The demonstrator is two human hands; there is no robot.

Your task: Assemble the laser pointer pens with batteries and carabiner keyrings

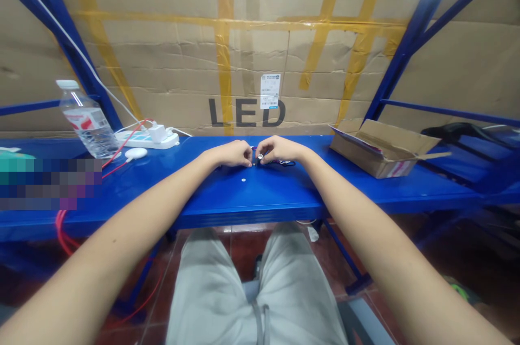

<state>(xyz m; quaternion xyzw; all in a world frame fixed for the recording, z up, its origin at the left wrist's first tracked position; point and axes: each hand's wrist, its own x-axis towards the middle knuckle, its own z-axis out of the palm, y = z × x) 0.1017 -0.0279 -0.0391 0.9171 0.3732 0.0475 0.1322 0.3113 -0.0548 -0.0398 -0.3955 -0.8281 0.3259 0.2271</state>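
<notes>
My left hand (233, 154) and my right hand (279, 149) are close together over the blue tabletop (252, 199). The right fingers are pinched on a small round silvery piece (260, 156), too small to name. The left thumb and fingertips are closed just beside it; what they hold, if anything, is hidden. Under the right hand a dark item with a thin loop (287, 163) shows in part, mostly covered by the palm. On the tabletop in front of the hands lies a tiny white disc (244, 180).
Right of my hands is an open cardboard box (377, 153). At left are a tilted water bottle (89, 120), a white power strip (156, 139) with plugs, a white round puck (136, 154) and red cables (63, 231). A large LED carton (182, 63) stands behind.
</notes>
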